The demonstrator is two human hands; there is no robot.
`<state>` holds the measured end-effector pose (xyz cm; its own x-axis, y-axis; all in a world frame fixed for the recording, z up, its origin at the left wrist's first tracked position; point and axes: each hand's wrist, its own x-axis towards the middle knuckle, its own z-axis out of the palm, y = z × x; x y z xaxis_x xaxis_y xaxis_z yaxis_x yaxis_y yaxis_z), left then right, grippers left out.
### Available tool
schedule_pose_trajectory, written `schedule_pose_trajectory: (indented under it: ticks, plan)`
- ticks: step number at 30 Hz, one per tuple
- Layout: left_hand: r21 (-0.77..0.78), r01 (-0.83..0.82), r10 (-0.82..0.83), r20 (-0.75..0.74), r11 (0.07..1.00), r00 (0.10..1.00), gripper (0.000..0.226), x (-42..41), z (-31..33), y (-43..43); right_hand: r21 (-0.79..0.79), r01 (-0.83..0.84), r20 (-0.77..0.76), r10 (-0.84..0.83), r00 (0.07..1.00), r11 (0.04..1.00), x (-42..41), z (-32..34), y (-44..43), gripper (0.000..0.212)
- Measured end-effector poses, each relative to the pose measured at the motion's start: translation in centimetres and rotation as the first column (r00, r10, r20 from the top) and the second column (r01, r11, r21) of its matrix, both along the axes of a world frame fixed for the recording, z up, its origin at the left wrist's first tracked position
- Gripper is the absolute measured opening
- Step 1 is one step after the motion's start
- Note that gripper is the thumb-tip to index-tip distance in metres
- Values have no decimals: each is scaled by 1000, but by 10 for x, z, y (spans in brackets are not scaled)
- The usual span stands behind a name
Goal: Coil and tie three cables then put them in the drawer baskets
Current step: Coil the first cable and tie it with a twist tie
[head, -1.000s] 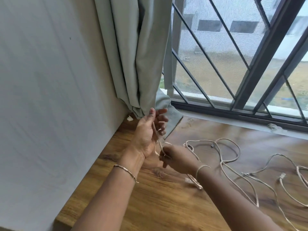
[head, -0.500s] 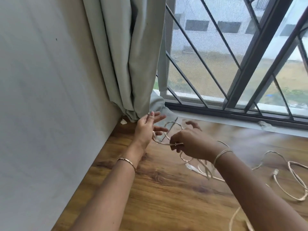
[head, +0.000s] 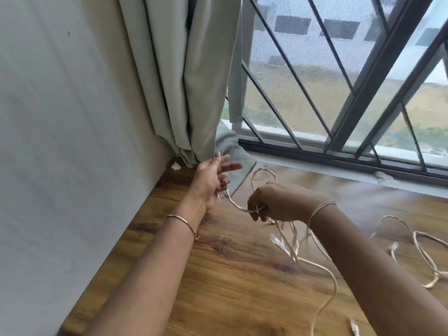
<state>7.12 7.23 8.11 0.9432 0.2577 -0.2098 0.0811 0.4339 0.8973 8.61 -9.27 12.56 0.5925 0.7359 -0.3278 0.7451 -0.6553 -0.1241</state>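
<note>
A thin cream cable [head: 236, 205] runs between my two hands above the wooden table [head: 225, 289]. My left hand [head: 212, 181] stands upright near the curtain, its upper fingers spread, its lower fingers pinching the cable's plug end. To the right, my right hand [head: 278, 202] is closed on the same cable, with a loop rising above it and several strands hanging down to the table. A second cream cable [head: 421, 251] lies loose on the table at the far right. A white connector [head: 276, 241] dangles below my right hand.
A grey-green curtain [head: 189, 81] hangs in the corner just behind my left hand, beside a white wall [head: 68, 141]. A barred window [head: 339, 81] runs along the table's far edge. A small white scrap [head: 176, 166] lies in the corner. Another connector [head: 354, 326] lies at the table's bottom right.
My right hand has drawn away from the left, to the right, pulling a length of cable out between them. The loop above the right hand has grown.
</note>
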Motion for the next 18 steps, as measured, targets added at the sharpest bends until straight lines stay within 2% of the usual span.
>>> schedule_pose_trajectory:
  ticks: [3,6,9,11,14,16,18]
  plan:
    - [39,57,-58,8,998,998,41,1,-8,-9,72,-41,-60,46,997,997,3,1,0,26]
    - [238,163,-152,-62,958,986,39,1,-19,-14,202,-44,-107,66,992,979,13,-2,-2,23]
    - [436,270,-248,-107,858,963,40,-6,-25,-20,275,-63,-6,67,998,959,26,-7,-7,23]
    - [482,348,-332,-122,804,935,46,-12,-22,-25,291,-86,93,62,994,953,34,-9,-11,25]
    - [563,428,-397,-184,707,899,57,-14,-21,-26,280,-66,111,36,993,958,44,-8,-16,22]
    - [520,439,-409,-179,732,895,59,-13,-23,-26,274,-54,112,24,993,960,47,-8,-18,21]
    - [356,475,-457,-139,805,878,55,-13,-22,-27,270,-31,112,1,994,962,52,-13,-22,21]
